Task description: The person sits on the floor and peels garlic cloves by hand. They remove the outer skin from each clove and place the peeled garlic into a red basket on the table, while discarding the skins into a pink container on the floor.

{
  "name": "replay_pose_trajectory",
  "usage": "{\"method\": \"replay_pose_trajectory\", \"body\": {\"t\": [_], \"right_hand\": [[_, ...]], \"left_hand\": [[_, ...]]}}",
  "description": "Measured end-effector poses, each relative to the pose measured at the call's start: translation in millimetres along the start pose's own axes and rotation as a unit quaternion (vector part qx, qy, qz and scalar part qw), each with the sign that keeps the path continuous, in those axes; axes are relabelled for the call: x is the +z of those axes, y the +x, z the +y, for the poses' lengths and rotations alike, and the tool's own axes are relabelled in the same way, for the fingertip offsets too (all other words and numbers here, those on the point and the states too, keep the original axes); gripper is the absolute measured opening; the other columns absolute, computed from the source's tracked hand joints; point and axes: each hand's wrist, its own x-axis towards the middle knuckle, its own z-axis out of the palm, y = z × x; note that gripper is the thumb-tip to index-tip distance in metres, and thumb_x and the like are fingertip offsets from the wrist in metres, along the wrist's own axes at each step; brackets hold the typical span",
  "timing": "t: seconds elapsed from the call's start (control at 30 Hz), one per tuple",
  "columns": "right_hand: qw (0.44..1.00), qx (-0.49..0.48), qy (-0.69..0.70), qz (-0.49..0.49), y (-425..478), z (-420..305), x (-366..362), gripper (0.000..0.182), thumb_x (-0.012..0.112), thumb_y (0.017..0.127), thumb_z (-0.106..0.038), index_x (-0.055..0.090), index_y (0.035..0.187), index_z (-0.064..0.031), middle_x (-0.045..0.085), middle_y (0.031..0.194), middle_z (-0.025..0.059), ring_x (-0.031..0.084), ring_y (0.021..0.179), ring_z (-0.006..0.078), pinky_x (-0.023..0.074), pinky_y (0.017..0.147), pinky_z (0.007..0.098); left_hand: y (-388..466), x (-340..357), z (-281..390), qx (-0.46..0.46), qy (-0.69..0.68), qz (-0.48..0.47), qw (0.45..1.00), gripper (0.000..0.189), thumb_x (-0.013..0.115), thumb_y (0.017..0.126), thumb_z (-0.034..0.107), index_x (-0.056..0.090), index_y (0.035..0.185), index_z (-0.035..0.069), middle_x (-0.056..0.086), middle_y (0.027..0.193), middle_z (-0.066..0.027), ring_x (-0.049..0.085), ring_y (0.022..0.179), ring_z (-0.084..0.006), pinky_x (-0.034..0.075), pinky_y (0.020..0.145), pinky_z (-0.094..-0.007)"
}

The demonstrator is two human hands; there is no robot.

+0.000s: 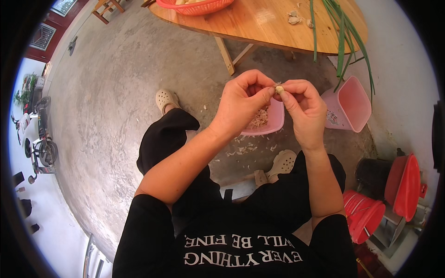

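Note:
A small pale garlic clove [279, 89] is pinched between the fingertips of both hands, with a bit of dry skin at its top. My left hand [245, 99] grips its left side between thumb and forefinger, and my right hand [306, 109] holds its right side the same way. Below them on the floor, a pink plastic basin [267, 130] holds a heap of papery peelings [259, 120]; my left hand and wrist hide part of it. Garlic pieces [294, 18] lie on the wooden table [243, 21] beyond the hands.
A red plastic basket [200, 7] of pale pieces stands on the table. Long green stalks [342, 38] hang over its edge above a pink bin [354, 107]. Scattered skins [243, 148] lie on the floor. Red buckets and basins [405, 184] stand at the right wall.

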Motion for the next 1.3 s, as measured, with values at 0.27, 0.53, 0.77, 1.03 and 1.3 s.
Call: {"method": "replay_pose_trajectory", "body": {"t": [0.27, 0.53, 0.77, 1.03, 1.3], "right_hand": [[0.997, 0.06, 0.051, 0.009, 1, -7, 4, 0.011, 0.056, 0.09, -0.001, 0.054, 0.099, 0.0028, 0.059, 0.098, 0.0088, 0.061, 0.088, 0.0145, 0.0496, 0.081, 0.0262], [0.981, -0.089, -0.168, 0.022, 1, -1, 0, 0.01, 0.058, 0.086, 0.003, 0.056, 0.097, 0.002, 0.056, 0.102, 0.0089, 0.057, 0.091, 0.0134, 0.0486, 0.079, 0.0255], [0.928, -0.195, -0.313, 0.043, 5, -8, 5, 0.018, 0.065, 0.076, 0.006, 0.059, 0.091, -0.0028, 0.06, 0.094, 0.0108, 0.06, 0.083, 0.0239, 0.049, 0.072, 0.0306], [0.907, -0.236, -0.348, 0.023, 6, -9, 7, 0.018, 0.066, 0.075, 0.006, 0.058, 0.09, -0.0028, 0.06, 0.094, 0.0112, 0.062, 0.079, 0.0249, 0.0505, 0.066, 0.0312], [0.905, -0.237, -0.352, 0.009, 4, -8, 8, 0.019, 0.065, 0.075, 0.007, 0.058, 0.09, -0.0024, 0.059, 0.095, 0.0112, 0.063, 0.076, 0.024, 0.0512, 0.062, 0.0307]], "left_hand": [[-1, 6, 0, 0.03, 0.003, 0.035, 0.999, 0.014, 0.059, 0.088, 0.005, 0.057, 0.1, 0.001, 0.062, 0.088, -0.0017, 0.056, 0.077, -0.0063, 0.046, 0.069, -0.0199], [-2, 5, -1, -0.01, 0.019, 0.017, 1.0, 0.018, 0.063, 0.088, 0.013, 0.057, 0.1, 0.001, 0.062, 0.086, -0.0026, 0.055, 0.074, -0.0065, 0.046, 0.065, -0.0202], [-2, 4, 0, -0.02, 0.011, 0.016, 1.0, 0.017, 0.062, 0.088, 0.013, 0.058, 0.099, 0.0, 0.061, 0.083, -0.0027, 0.055, 0.072, -0.0072, 0.046, 0.064, -0.0205], [0, -1, -1, -0.026, 0.012, 0.024, 0.999, 0.015, 0.062, 0.088, 0.013, 0.058, 0.094, -0.001, 0.061, 0.08, -0.003, 0.055, 0.069, -0.0069, 0.045, 0.062, -0.0199], [1, -2, -4, 0.014, 0.089, 0.041, 0.995, 0.01, 0.062, 0.087, 0.01, 0.056, 0.088, 0.001, 0.058, 0.078, 0.0009, 0.052, 0.07, -0.0043, 0.042, 0.062, -0.0187]]}}
